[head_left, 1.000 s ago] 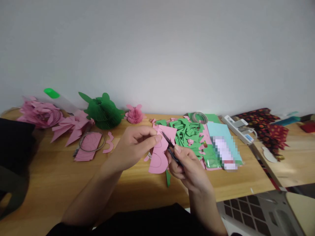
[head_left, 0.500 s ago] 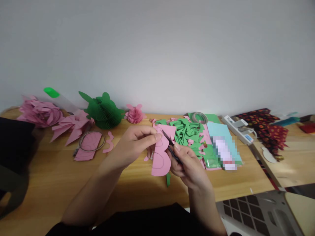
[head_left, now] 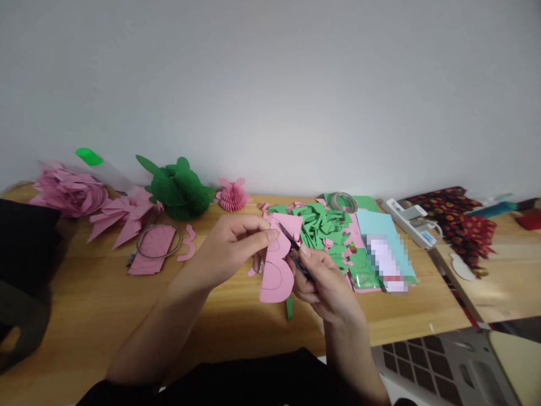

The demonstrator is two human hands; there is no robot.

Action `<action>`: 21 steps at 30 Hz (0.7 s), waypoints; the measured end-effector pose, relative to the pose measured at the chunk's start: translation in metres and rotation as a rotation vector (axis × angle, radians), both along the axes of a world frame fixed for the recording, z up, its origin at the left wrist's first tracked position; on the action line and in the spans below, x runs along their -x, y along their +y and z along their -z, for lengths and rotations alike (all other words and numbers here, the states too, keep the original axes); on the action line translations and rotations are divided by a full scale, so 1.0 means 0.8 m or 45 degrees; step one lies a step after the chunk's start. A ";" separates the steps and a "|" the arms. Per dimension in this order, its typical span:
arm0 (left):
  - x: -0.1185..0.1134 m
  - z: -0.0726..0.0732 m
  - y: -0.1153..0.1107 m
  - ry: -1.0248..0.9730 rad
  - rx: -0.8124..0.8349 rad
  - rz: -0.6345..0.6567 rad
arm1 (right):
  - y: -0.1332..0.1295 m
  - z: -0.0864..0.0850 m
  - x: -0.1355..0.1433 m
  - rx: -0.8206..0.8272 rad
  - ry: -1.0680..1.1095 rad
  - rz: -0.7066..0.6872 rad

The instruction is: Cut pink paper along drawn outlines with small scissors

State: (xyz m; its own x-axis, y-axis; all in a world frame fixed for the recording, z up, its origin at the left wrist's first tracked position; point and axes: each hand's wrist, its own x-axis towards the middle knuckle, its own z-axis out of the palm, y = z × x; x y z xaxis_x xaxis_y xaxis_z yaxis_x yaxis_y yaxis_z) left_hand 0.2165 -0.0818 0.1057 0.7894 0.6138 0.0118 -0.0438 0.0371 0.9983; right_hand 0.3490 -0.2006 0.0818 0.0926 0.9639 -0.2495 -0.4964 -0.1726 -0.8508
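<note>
Between my hands is a sheet of pink paper (head_left: 278,279) with rounded lobes on its right edge and curved pencil lines drawn on it. My left hand (head_left: 236,242) pinches its upper left side between thumb and fingers. In my right hand (head_left: 319,279) are dark scissors (head_left: 296,251), with the blades pointing up and left at the paper's upper part. A pink scalloped cut-out (head_left: 189,243) lies to the left of my left forearm. Beside it, a wire ring (head_left: 181,248) rests on a stack of pink paper pieces (head_left: 150,262) with drawn curves.
Green paper scraps (head_left: 323,225) pile up behind my right hand, near a tape roll (head_left: 344,202) and blue paper (head_left: 384,225). Along the wall stand a green honeycomb paper figure (head_left: 180,192), a small pink one (head_left: 233,195) and folded pink paper (head_left: 70,189). A power strip (head_left: 409,223) sits right.
Hardly anything differs. Both hands, the pink paper and the scissors keep nearly the same place, and the view has shifted very slightly.
</note>
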 end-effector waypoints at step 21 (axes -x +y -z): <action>-0.001 0.010 -0.001 -0.057 0.139 0.099 | 0.006 -0.007 0.006 0.085 0.100 0.053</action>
